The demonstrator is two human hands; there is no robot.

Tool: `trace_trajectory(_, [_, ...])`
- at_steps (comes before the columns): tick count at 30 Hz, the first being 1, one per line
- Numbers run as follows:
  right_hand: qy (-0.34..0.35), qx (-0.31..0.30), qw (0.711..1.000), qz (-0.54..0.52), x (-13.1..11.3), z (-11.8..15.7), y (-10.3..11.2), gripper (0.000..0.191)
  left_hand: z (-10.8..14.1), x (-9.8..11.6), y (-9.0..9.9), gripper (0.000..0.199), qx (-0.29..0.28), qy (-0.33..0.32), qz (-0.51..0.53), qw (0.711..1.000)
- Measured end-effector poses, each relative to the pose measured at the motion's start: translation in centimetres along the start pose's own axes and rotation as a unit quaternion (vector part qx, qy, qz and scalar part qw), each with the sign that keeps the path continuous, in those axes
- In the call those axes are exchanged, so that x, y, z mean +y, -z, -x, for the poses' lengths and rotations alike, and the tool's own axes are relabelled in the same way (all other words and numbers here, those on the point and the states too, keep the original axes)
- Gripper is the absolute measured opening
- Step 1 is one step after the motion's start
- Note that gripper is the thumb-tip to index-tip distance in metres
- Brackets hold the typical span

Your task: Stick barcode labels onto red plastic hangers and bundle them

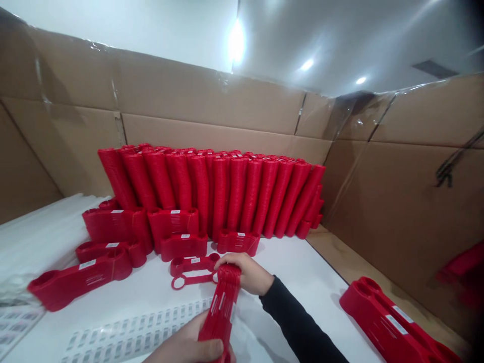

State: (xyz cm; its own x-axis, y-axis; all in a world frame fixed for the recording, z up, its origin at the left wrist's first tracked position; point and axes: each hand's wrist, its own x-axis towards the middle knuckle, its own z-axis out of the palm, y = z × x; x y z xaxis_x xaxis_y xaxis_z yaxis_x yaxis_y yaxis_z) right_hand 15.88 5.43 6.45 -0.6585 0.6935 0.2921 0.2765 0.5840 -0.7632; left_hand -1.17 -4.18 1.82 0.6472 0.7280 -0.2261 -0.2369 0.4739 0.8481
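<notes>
A stack of flat red plastic pieces (pixel 223 307) is gripped by both hands over the white table. My right hand (pixel 245 272), in a black sleeve, closes over its far end. At the bottom edge, my left hand (pixel 189 348) clasps the near end. Just beyond the right hand, a single red piece with a small white label (pixel 192 269) lies flat on the table.
Tall stacks of red pieces (pixel 212 194) line the cardboard wall (pixel 212 101) at the back, with shorter labelled piles (pixel 113 227) in front. A long red stack (pixel 77 280) lies left, another (pixel 393 322) right. A sheet of small labels (pixel 128 330) lies near me.
</notes>
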Motion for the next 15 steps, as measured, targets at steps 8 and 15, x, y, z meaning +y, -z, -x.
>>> trace_trajectory(8, [-0.152,0.124,0.979,0.062,3.0,-4.8,-1.0,0.030,-0.6,6.1,3.7,0.060,0.310,-0.144,-0.241,0.908])
trace_trajectory(15, [-0.274,0.113,0.947,0.121,4.7,-7.5,-2.0,0.028,-2.4,7.5,9.3,0.041,0.413,-0.179,-0.423,0.786])
